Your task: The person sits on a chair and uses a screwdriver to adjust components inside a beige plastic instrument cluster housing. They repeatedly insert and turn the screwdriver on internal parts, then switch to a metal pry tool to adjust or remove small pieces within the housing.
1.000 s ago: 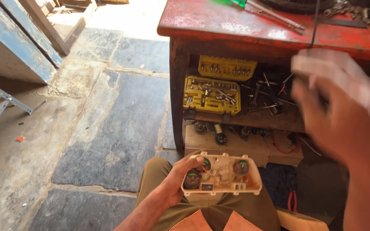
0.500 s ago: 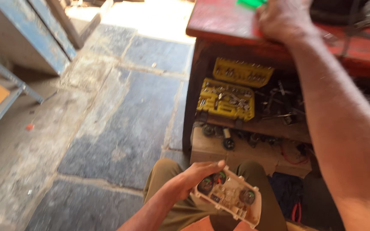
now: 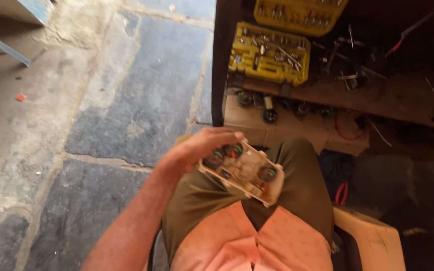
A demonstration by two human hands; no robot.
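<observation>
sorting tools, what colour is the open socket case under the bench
Yellow; the socket case shows best in the head view.

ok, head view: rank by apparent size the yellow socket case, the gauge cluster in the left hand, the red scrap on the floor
1. Yellow socket case, open under the bench: looks largest.
2. Beige gauge cluster, held in the left hand: slightly smaller, though nearer the camera, so its true size may be smaller still.
3. Red scrap on the stone floor: by far the smallest.

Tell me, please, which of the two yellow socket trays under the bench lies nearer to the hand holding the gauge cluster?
The lower, larger yellow tray is nearer the left hand holding the gauge cluster; the other tray sits above it, cut off by the picture's top edge.
</observation>
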